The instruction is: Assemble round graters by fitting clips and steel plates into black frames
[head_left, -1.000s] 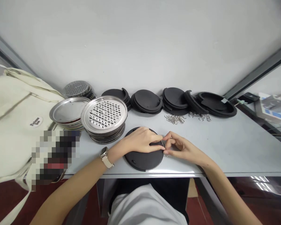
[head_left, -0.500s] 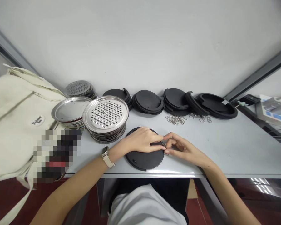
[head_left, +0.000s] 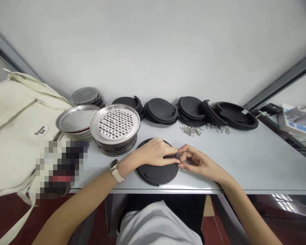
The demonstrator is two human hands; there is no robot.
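Note:
A black round disc (head_left: 158, 175) lies flat near the table's front edge. My left hand (head_left: 158, 152) rests across it, thumb and forefinger reaching to its right rim. Meeting them there, my right hand (head_left: 197, 161) pinches a small metal clip with a ring (head_left: 179, 166). The fingertips of both hands nearly touch around the clip, and they partly hide it. Behind my hands lies a pile of similar metal clips (head_left: 191, 130), with more small rings and clips (head_left: 220, 129) to its right.
Perforated metal discs (head_left: 116, 125) are stacked left of centre, beside plain metal discs (head_left: 79, 119) and grey perforated discs (head_left: 86, 96). Black discs (head_left: 160, 110) and black rimmed covers (head_left: 237, 115) line the wall. A cream bag (head_left: 20, 136) occupies the left; boxes (head_left: 297, 119) sit far right.
The ring at my right fingertips has shifted very slightly left. Both hands otherwise keep their places at the disc's right rim.

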